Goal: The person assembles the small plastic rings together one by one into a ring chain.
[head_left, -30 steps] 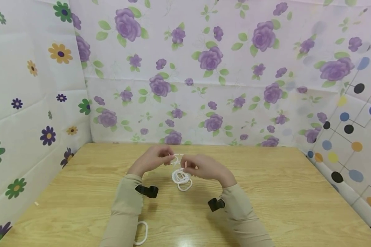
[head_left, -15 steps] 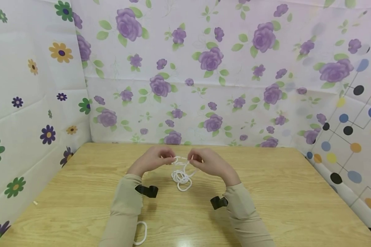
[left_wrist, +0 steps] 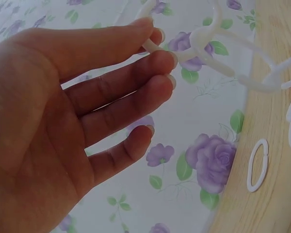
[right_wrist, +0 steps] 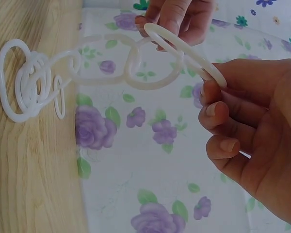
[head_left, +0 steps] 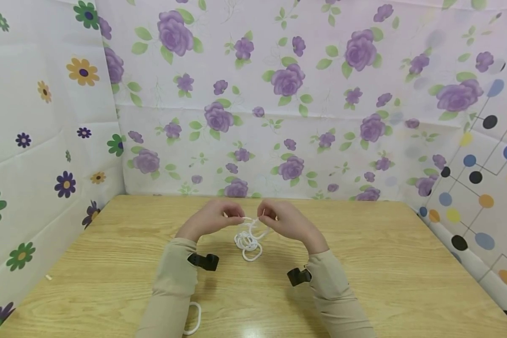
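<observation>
My left hand (head_left: 214, 218) pinches one link of a white plastic chain between thumb and fingertips, above the table. Opposite it, my right hand (head_left: 288, 220) pinches an oval white link (right_wrist: 184, 52) with thumb and index finger. Between the two hands hang joined links (right_wrist: 153, 86), running down toward the table. The remainder of the chain lies in a small heap (head_left: 246, 241) just below the hands. A separate oval link (left_wrist: 257, 165) lies on the wood in the left wrist view. Whether the two pinched links are joined to each other cannot be made out.
Another white link (head_left: 199, 319) lies partly hidden beside the left sleeve on the wooden table (head_left: 388, 281). A tiny white piece (head_left: 48, 277) sits near the left edge. Flowered cloth (head_left: 257, 112) stands behind the table's far edge; patterned cloth flanks both sides.
From beside the heap, my right hand has risen and moved right, drawing links up off it. My left hand has shifted slightly right during the last half second.
</observation>
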Demonstrator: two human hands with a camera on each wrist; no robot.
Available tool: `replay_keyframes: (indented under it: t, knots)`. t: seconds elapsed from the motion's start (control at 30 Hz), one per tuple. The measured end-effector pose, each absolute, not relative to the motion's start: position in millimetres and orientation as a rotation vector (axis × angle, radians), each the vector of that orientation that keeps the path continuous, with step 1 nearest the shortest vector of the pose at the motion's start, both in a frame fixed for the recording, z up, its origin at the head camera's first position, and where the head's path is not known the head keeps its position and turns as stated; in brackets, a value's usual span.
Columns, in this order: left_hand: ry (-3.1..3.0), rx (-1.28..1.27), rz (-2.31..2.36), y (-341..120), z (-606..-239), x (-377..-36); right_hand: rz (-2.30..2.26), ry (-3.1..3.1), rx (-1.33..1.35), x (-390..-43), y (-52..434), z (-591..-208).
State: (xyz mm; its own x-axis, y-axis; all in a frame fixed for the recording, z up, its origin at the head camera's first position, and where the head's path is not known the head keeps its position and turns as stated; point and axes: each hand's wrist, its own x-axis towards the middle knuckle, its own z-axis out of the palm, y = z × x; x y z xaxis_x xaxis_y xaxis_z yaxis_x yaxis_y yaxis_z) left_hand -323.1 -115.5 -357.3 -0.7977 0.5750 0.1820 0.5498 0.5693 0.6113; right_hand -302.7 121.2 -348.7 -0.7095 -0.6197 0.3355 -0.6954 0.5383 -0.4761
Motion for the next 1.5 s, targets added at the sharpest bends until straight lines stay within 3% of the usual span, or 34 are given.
replay_keyframes:
  t: [0.93,1.5]
  knots:
    - [2.753,1.109,0.965,-108.1,-346.9,-316.4,0.866,-2.609,1.111,-301.2,116.9,-348.3]
    - [2.681,1.006,1.042,-111.5,-349.0,-318.0,0.938,-2.533,1.008,-304.7,115.7,-351.4]
